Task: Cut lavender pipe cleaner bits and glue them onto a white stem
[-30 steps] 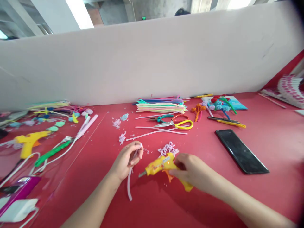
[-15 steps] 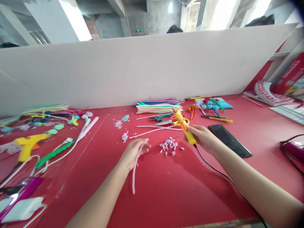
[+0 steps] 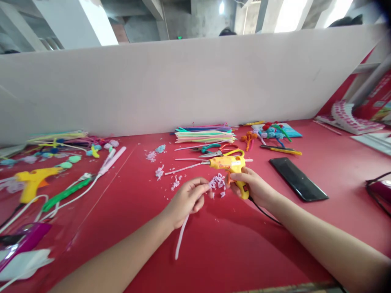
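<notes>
My left hand point(image 3: 187, 199) pinches the top end of a pale pink pipe cleaner point(image 3: 181, 239), which trails down toward me over the red table point(image 3: 214, 252). My right hand point(image 3: 255, 187) grips the handle of a yellow hot glue gun point(image 3: 227, 165). The gun is level, its nozzle pointing left. Its black cord runs back along my right forearm. A small heap of cut pink pieces point(image 3: 217, 182) lies between my two hands, just beyond my left fingertips.
A stack of coloured pipe cleaners point(image 3: 204, 135), scissors point(image 3: 220, 152) and pliers lie behind the gun. A black phone point(image 3: 297, 179) is to the right. A second yellow glue gun point(image 3: 32, 181), a green tool and cords lie far left. A white partition point(image 3: 183, 81) backs the table.
My right hand has swung the glue gun from pointing up and away to level, nozzle left, and come closer. My left hand has moved right with the pipe cleaner toward the pink pieces.
</notes>
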A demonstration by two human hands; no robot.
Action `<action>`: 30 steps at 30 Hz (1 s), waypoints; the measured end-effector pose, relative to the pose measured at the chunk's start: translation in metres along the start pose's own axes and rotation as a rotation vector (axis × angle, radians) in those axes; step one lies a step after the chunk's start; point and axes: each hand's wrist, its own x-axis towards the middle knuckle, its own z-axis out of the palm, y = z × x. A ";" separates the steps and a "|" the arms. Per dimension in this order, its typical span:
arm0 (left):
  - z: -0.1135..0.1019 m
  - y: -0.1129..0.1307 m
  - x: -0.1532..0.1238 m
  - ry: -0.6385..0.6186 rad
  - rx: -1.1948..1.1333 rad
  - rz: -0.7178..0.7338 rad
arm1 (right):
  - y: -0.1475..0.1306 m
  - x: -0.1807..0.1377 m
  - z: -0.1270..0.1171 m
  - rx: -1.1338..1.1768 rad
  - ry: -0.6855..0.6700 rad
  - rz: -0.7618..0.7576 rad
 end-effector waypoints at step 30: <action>0.022 -0.038 -0.019 0.109 0.399 0.117 | 0.019 -0.023 0.029 -0.288 0.069 -0.065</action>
